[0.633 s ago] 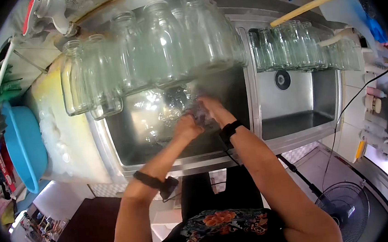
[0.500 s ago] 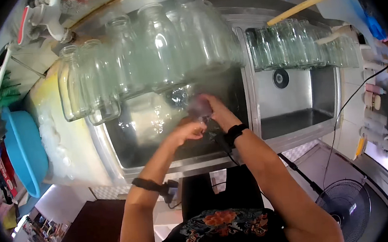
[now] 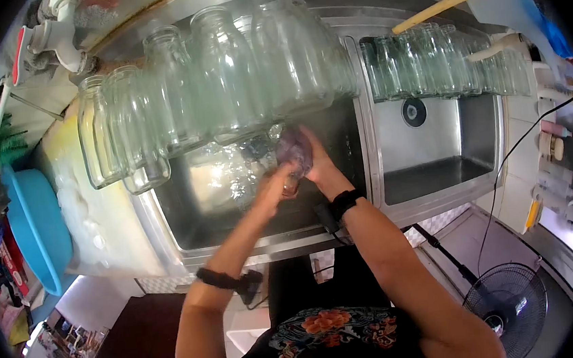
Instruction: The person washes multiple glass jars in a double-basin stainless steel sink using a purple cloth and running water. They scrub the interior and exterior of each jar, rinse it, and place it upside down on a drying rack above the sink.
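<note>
Over the left sink basin, my two hands are close together, both closed. My left hand (image 3: pixel 279 184) grips the near end of what looks like a clear glass bottle, mostly hidden by fingers and cloth. Pressed around it is a crumpled purple cloth (image 3: pixel 292 150), which my right hand (image 3: pixel 323 165) holds from the right side. Below them, the left basin (image 3: pixel 201 217) contains water with bright reflections. Just beyond my hands stand several large clear glass bottles (image 3: pixel 230 75) in a row along the basin's far side.
Smaller glass bottles (image 3: pixel 420 65) line the back of the right basin (image 3: pixel 427 146). A long wooden stick (image 3: pixel 462 1) slants above them. Left are suds on the counter (image 3: pixel 93 223), a blue tub (image 3: pixel 42 227) and a white tap (image 3: pixel 59 38). A black fan (image 3: pixel 509 309) stands lower right.
The purple cloth and the item in it have tilted more upright between my hands. My left hand has shifted slightly up, and the cloth shows more clearly. The bottles stand as before.
</note>
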`<state>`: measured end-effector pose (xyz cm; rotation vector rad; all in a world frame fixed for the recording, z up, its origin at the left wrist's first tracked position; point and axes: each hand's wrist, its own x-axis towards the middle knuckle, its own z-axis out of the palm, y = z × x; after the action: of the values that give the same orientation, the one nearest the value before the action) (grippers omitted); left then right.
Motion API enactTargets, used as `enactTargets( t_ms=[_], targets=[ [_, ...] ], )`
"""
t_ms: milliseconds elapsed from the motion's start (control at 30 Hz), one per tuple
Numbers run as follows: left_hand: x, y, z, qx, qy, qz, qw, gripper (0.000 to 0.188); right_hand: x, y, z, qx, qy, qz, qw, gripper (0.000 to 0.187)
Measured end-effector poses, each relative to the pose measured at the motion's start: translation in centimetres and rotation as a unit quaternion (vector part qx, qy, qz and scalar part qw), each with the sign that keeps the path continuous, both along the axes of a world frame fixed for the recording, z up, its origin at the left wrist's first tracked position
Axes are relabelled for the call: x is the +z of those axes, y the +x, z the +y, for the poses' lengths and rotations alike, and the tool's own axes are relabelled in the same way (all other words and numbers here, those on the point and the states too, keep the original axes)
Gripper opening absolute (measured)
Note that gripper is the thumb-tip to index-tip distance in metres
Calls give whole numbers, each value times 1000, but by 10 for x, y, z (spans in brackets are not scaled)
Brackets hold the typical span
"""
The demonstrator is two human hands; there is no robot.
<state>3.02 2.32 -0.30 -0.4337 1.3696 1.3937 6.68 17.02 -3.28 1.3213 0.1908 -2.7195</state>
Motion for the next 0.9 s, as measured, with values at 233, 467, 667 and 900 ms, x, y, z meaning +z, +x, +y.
enactTargets(
  t_ms=[233,467,667,900],
  targets=[
    [7,4,30,13,-186,607,772,37,-6,7,-14,65,-7,-42,997,19],
    [-15,-22,41,32,-74,167,983,55,22,28,-30,115,-17,-12,993,32],
    [-44,-54,24,25,-26,-107,994,45,-13,34,-19,373,124,25,919,32],
    [-63,-54,39,55,-195,14,979,32,37,40,-37,435,733,62,520,72]
  ],
)
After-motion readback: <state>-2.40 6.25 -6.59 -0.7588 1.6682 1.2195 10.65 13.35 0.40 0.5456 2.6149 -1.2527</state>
